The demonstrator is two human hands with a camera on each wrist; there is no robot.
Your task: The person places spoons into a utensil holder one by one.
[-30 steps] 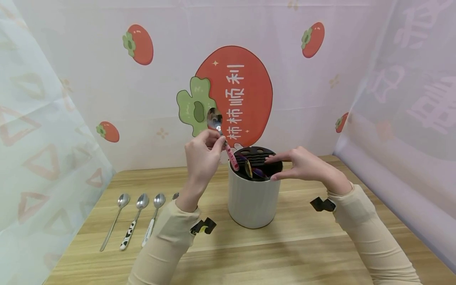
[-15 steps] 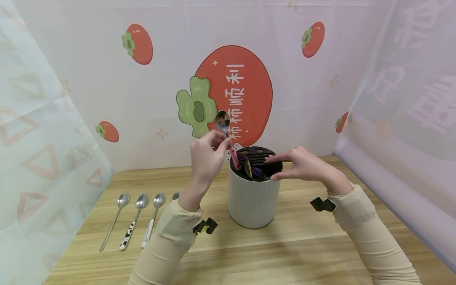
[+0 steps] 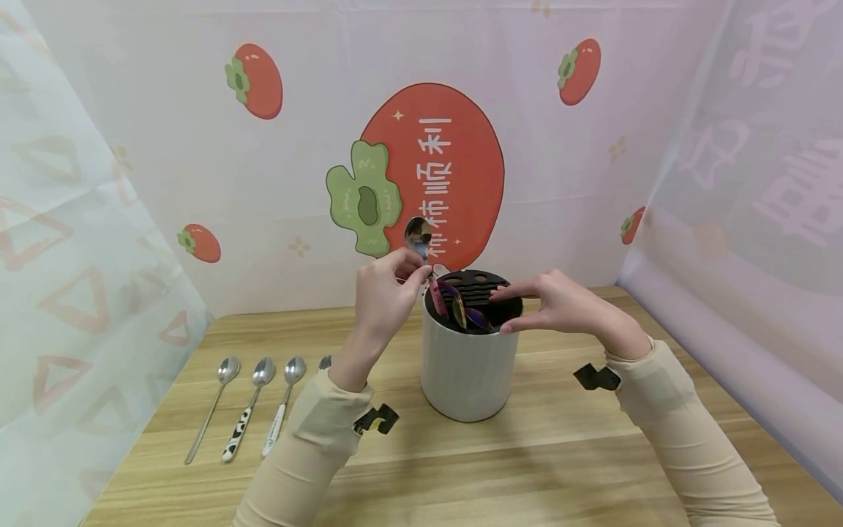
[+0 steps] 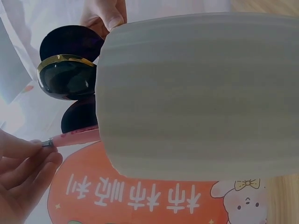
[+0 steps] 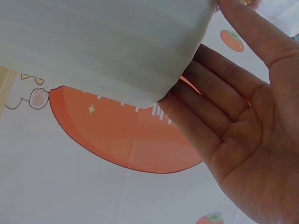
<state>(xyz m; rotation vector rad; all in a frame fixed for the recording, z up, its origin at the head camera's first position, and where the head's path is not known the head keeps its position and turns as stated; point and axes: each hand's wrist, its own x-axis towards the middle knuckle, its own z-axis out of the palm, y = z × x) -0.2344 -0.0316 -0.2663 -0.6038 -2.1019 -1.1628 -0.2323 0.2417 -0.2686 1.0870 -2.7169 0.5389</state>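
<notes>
My left hand (image 3: 388,296) pinches a spoon (image 3: 436,294) near the neck, its shiny bowl up and its pink handle pointing down. In the left wrist view, the lower end of the pink handle (image 4: 77,137) goes out of sight behind the wall of the white utensil holder (image 3: 469,373). Dark spoons (image 3: 459,311), one edged in gold, stand in the holder with bowls up. My right hand (image 3: 556,304) rests at the holder's right rim, thumb in front and fingers behind. The right wrist view shows those fingers (image 5: 210,105) long and nearly straight against it.
Several spoons lie on the wooden table (image 3: 527,476) at left: a plain metal one (image 3: 209,417), one with a cow-spotted handle (image 3: 238,433) and one with a white handle (image 3: 275,430). Another bowl (image 3: 325,362) shows beside the left sleeve. A printed cloth hangs behind.
My left hand has moved right and slightly down, bringing the pink-handled spoon more upright and its handle lower into the holder's opening. My right hand has stayed in place.
</notes>
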